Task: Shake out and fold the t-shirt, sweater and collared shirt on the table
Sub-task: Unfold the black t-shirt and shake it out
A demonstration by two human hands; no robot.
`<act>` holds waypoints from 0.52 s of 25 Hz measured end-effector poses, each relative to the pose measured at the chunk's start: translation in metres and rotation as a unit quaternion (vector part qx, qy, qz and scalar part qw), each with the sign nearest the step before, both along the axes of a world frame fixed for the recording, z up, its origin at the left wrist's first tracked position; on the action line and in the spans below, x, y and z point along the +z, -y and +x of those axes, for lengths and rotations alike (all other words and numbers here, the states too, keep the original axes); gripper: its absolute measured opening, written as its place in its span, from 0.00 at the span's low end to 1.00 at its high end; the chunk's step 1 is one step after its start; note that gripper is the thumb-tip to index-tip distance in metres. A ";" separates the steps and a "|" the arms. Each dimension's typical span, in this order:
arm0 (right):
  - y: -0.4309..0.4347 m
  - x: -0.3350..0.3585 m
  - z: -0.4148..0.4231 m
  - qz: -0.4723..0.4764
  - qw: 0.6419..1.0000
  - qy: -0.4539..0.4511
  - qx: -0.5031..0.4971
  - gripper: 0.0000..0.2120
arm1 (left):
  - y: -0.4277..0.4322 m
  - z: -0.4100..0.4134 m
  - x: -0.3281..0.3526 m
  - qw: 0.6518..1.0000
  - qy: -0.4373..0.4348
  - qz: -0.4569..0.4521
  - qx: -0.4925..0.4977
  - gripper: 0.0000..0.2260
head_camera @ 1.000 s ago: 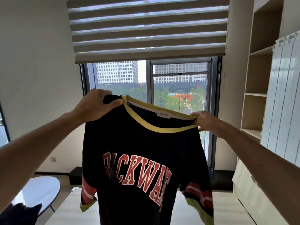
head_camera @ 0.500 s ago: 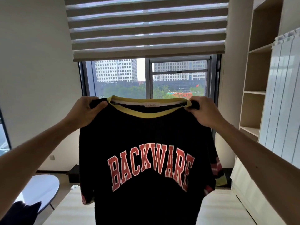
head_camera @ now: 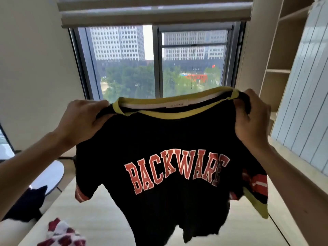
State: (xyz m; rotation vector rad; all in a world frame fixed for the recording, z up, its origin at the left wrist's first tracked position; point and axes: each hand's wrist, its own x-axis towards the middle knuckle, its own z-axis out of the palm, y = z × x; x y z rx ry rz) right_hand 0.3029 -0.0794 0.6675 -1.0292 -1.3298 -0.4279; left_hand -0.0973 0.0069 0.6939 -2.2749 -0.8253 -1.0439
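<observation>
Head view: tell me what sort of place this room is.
Probably an upper-floor room in a flat: a large window under a roller blind looks over trees to tower blocks, open wooden shelves stand at the right, and a pale table carries a red-and-white garment.

1 black t-shirt (head_camera: 168, 139), 1 red-white garment (head_camera: 62, 235), 1 table (head_camera: 99, 219).

Daylight enters a window (head_camera: 156, 61) under a raised blind (head_camera: 154, 13), between a white wall (head_camera: 35, 68) and open wooden shelves (head_camera: 276, 71), beyond the pale table (head_camera: 99, 215).
</observation>
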 end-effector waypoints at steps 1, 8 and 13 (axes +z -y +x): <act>0.001 -0.009 -0.001 0.006 1.000 -0.009 0.000 0.12 | -0.001 0.005 -0.006 1.000 0.004 -0.002 -0.002 0.19; -0.045 -0.121 0.003 -0.153 0.983 -0.097 -0.014 0.10 | -0.049 0.052 -0.109 0.988 -0.005 -0.152 -0.005 0.20; -0.076 -0.258 0.007 -0.340 0.929 -0.143 -0.005 0.08 | -0.093 0.066 -0.260 0.943 -0.012 -0.330 0.032 0.20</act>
